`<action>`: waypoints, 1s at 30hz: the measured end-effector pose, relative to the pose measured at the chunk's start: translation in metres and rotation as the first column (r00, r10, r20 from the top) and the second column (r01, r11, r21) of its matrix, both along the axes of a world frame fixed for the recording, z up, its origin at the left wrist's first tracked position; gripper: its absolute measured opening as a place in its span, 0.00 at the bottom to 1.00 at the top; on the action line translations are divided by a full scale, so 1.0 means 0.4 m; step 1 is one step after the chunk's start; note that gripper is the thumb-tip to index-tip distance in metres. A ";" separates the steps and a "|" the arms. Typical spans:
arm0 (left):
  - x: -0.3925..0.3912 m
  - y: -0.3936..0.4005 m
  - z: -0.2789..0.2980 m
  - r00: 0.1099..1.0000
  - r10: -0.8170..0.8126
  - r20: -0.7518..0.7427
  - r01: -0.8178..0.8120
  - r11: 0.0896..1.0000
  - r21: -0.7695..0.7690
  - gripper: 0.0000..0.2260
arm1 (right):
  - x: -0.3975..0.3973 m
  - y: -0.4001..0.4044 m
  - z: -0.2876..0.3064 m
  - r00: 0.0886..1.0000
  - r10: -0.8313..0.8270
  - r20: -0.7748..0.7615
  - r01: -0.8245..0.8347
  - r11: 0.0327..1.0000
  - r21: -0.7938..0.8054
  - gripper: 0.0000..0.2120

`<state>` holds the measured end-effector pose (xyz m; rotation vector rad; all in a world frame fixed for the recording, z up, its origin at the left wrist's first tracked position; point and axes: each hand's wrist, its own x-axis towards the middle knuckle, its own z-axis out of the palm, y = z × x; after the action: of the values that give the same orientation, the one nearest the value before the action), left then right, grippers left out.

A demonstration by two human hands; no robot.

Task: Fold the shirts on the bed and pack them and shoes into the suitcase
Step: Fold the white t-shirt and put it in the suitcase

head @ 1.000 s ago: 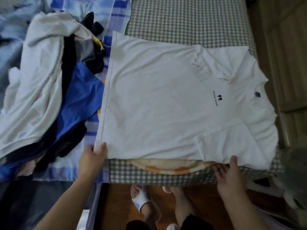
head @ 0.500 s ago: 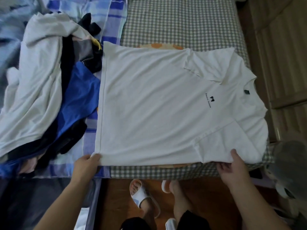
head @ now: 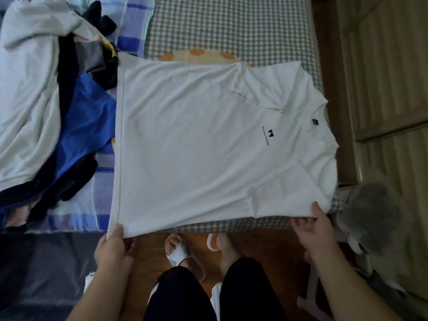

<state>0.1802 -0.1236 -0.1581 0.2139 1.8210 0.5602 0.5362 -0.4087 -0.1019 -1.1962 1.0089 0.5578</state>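
Checked bedding [head: 231,26] is carrying a white shirt [head: 196,140], whose near-edge corners the left hand [head: 114,247] and right hand [head: 311,224] are pinching, apparently to square it for folding.

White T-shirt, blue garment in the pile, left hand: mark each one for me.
white T-shirt [head: 196,144], head view, middle of its front.
blue garment [head: 85,121], head view, its exposed panel.
left hand [head: 113,249], head view, back of the hand.

White shirt [head: 196,140], grey-white checked bed [head: 231,26], blue garment [head: 81,126].
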 end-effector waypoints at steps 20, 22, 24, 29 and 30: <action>-0.034 -0.055 -0.014 0.973 -0.204 -0.105 0.209 0.977 0.036 0.14 | 0.141 -0.183 -0.166 0.975 0.167 0.150 -0.113 0.942 -0.317 0.23; -0.021 -0.073 0.003 0.957 -0.229 -0.178 0.244 0.968 0.065 0.14 | 0.149 -0.200 -0.175 0.969 0.215 0.125 -0.170 0.939 -0.300 0.21; -0.016 -0.087 0.035 0.925 -0.267 -0.270 0.303 0.948 0.100 0.14 | 0.148 -0.215 -0.153 0.941 0.307 0.141 -0.243 0.906 -0.346 0.19; -0.050 -0.114 0.091 0.871 -0.373 -0.320 0.425 0.898 0.112 0.13 | 0.134 -0.237 -0.074 0.863 0.498 0.083 -0.411 0.790 -0.456 0.16; -0.055 -0.115 0.097 0.868 -0.385 -0.314 0.436 0.893 0.109 0.11 | 0.133 -0.243 -0.072 0.844 0.532 0.066 -0.439 0.757 -0.483 0.16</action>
<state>0.1581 -0.1695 -0.1195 0.8249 1.9231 0.3977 0.5893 -0.5059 -0.1307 -1.9296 0.6559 0.6083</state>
